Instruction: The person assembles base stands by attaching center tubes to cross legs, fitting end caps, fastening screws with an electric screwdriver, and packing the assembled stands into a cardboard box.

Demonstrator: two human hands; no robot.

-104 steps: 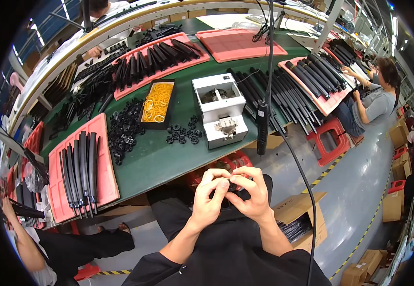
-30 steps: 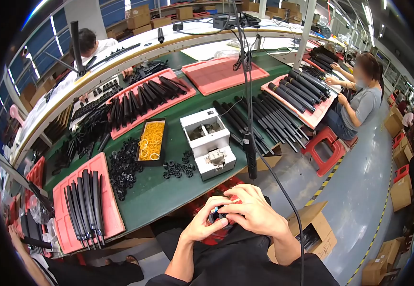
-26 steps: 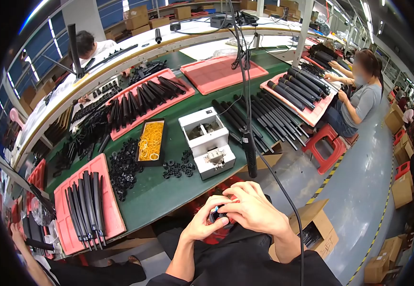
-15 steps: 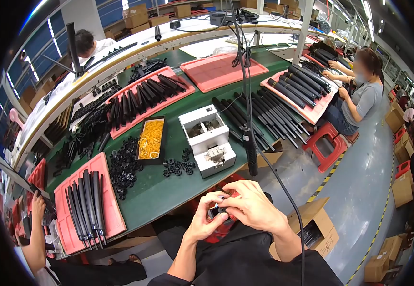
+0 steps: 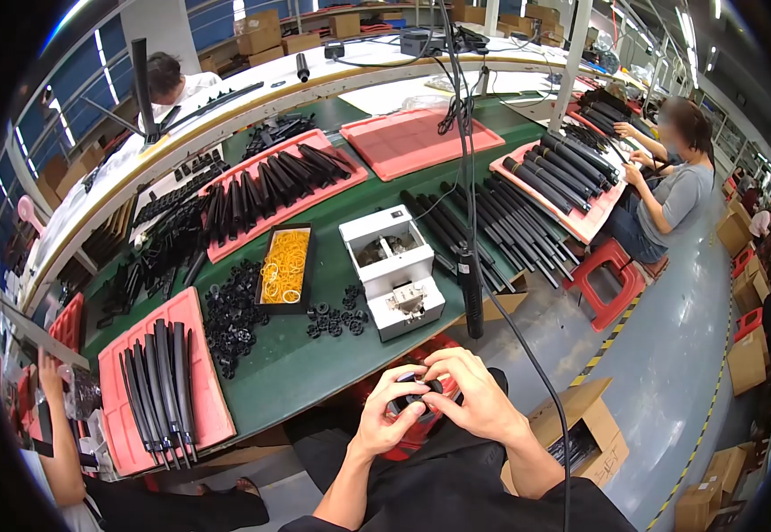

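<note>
Right hand [image 5: 472, 395] has eased slightly away from the left hand [image 5: 384, 412] since half a second ago, its fingers now arched beside the left fingertips instead of lapping over them. Both hands sit on the near side of the white box-shaped machine with a metal fixture on its front [image 5: 393, 270], below the edge of the green tabletop [image 5: 288, 377]. Left: fingers curled, thumb and fingertips pinching a small black rounded part [image 5: 435, 387]. Right: thumb and fingertips closed on the same part, which lies between the two hands; fingers cover much of it, exact shape unclear.

Left of the machine, just beside it: loose cluster of small black round pieces [image 5: 336, 322]. Beyond these, a black open box [image 5: 284, 309] holding yellow loops [image 5: 286, 255], then a larger black heap [image 5: 228, 310]. Farthest left, a pink shallow tray [image 5: 212, 390] with long black tubes [image 5: 162, 381]. Right of the machine: a hanging black cylinder on a cable [image 5: 472, 297], and a row of slim black rods [image 5: 520, 229].
</note>
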